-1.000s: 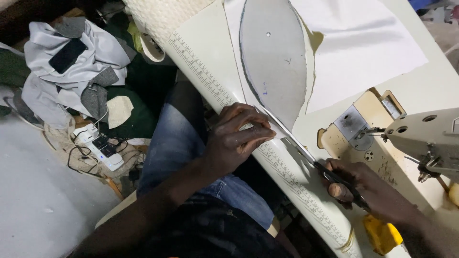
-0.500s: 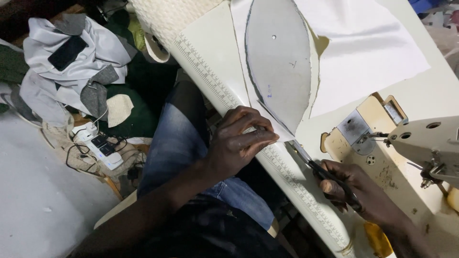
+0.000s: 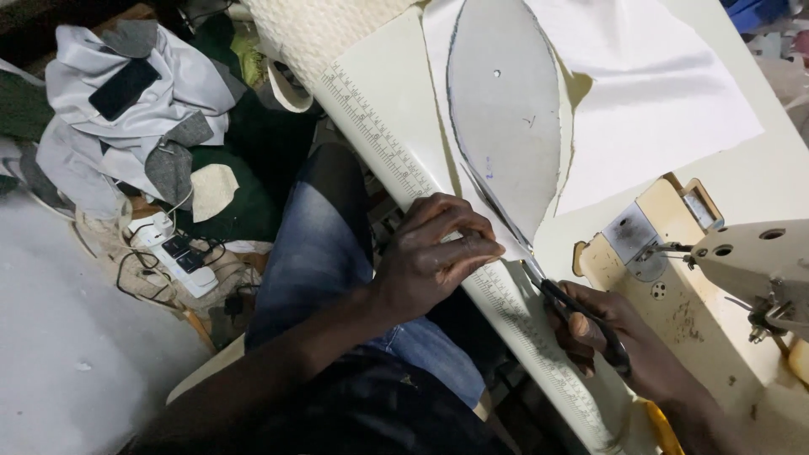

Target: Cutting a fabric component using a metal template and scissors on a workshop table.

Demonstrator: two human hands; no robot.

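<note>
**Cutting along the grey oval template**

My right hand [image 3: 619, 337] is closed through the black handles of the scissors [image 3: 539, 278], and the blades now run up along the near edge of the grey oval template [image 3: 504, 109]. A second ago the blades lay lower, closer to the template's pointed tip; since then they have pushed further up its side, so I judge the cut along this edge is under way, with most of the outline still to go. My left hand [image 3: 438, 253] has stayed curled at the table edge just below the template's tip, fingertips pinching the margin of the white fabric [image 3: 666, 101] that lies under the template, holding it flat over the printed ruler strip [image 3: 396, 164].

The template lies on that white fabric, which spreads to its right. The sewing machine head [image 3: 750, 265] sits well to the right of the template's tip, past my scissor hand.

I see no real container here. To the left of the template, down on the floor, a loose heap of grey and white cloth pieces [image 3: 139, 126] carries a dark phone [image 3: 124, 87], with a white power strip [image 3: 181, 257] just below it.
</note>
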